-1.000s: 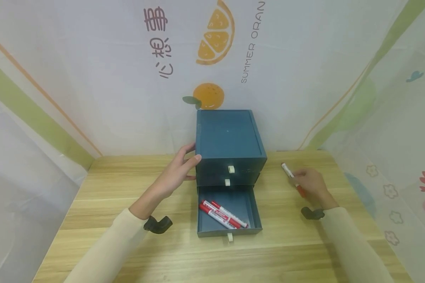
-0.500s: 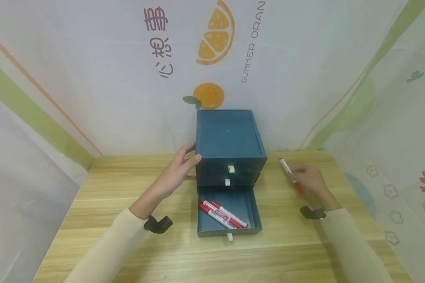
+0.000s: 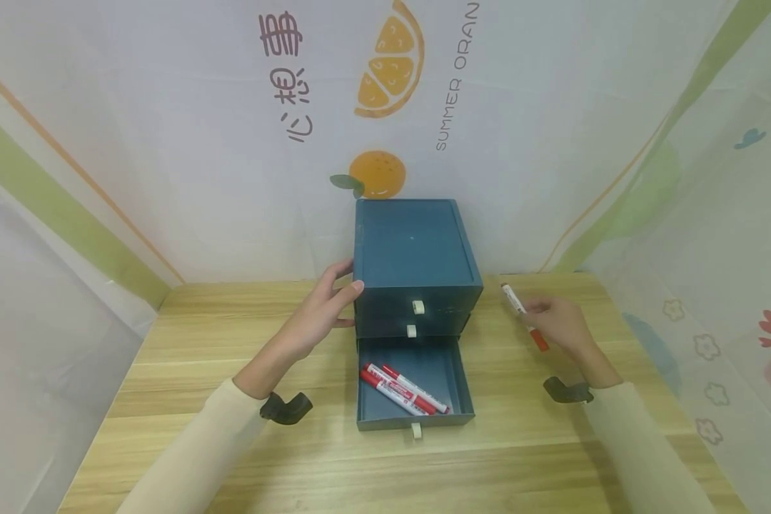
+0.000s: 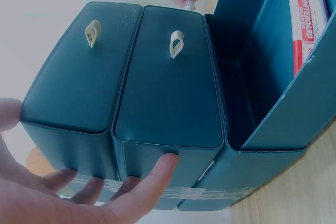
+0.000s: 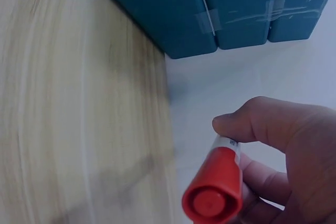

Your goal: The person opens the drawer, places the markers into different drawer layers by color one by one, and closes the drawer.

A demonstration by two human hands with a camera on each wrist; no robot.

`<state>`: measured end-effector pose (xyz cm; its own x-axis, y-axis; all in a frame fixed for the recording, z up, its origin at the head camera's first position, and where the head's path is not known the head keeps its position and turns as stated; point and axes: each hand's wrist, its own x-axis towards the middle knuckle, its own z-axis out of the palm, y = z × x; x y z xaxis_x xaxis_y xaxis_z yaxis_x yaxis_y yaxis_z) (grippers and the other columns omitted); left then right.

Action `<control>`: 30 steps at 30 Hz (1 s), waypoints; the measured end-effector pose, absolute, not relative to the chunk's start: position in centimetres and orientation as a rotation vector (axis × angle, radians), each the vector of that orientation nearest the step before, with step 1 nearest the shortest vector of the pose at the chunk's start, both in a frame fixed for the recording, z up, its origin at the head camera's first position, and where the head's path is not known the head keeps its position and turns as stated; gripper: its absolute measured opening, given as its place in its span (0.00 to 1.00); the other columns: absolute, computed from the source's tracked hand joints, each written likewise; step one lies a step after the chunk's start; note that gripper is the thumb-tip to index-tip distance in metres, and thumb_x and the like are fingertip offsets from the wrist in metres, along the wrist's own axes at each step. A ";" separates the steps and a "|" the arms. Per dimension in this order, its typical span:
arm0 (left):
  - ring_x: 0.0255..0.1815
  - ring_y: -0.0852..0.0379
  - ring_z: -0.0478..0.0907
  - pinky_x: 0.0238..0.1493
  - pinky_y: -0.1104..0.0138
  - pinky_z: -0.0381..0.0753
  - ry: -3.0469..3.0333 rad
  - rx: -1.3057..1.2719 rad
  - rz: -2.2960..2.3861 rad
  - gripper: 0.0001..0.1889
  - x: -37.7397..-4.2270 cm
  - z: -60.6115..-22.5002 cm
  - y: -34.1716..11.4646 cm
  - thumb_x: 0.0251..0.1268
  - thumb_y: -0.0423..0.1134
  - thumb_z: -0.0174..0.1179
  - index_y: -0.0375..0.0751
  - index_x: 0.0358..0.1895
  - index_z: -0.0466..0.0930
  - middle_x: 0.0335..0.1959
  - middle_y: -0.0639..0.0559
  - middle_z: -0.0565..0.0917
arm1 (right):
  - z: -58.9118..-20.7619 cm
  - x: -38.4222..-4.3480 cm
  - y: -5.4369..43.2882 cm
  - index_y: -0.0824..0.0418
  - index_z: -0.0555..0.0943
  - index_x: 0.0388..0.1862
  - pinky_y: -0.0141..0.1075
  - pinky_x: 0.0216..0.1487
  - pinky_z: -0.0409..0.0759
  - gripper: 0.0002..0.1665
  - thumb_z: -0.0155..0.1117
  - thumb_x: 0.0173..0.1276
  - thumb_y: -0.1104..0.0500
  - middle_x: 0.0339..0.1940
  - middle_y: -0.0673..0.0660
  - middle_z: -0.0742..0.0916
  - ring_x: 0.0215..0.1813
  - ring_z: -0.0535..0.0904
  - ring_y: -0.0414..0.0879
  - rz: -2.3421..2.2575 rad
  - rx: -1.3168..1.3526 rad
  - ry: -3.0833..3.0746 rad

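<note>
A dark blue desktop drawer unit [image 3: 417, 243] stands at the back of the table, its lowest drawer [image 3: 446, 371] pulled out. Two red-and-white whiteboard markers [image 3: 398, 390] lie in that drawer. My left hand [image 3: 318, 314] rests on the unit's left side, fingers spread along the wall and thumb at the top front corner. To the right of the unit, my right hand [image 3: 559, 325] pinches another whiteboard marker [image 5: 215, 182] between thumb and fingers. Its red cap [image 3: 540, 340] points toward the front, and the white barrel slants back to the left.
The two upper drawers are closed, each with a small cream pull loop [image 3: 418, 307]. Clear tape [image 5: 294, 13] runs across the unit's side. A printed white cloth [image 3: 231, 178] hangs behind the wooden table [image 3: 295, 471]. Each wrist wears a black mount [image 3: 287, 408].
My right hand and the marker in it have shifted slightly left and away from me. My left hand, the drawer unit and the markers in the drawer look the same.
</note>
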<state>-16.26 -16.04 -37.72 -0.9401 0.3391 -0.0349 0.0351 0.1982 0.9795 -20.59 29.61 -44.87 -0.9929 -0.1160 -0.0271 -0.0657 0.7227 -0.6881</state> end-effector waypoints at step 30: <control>0.85 0.31 0.61 0.69 0.36 0.80 2.222 0.357 1.832 0.39 -16.3 -37.8 -16.1 0.91 0.50 0.50 0.40 0.90 0.43 0.90 0.38 0.51 | -40.9 -20.7 28.4 0.72 0.88 0.60 0.41 0.38 0.84 0.25 0.74 0.77 0.53 0.46 0.63 0.94 0.46 0.89 0.57 -1.110 -0.197 2.859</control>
<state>-16.32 -16.09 -37.81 -0.9417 0.3354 -0.0281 0.0363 0.1843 0.9822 -20.75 28.37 -40.93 -0.9895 -0.1435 -0.0173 -0.0942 0.7313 -0.6755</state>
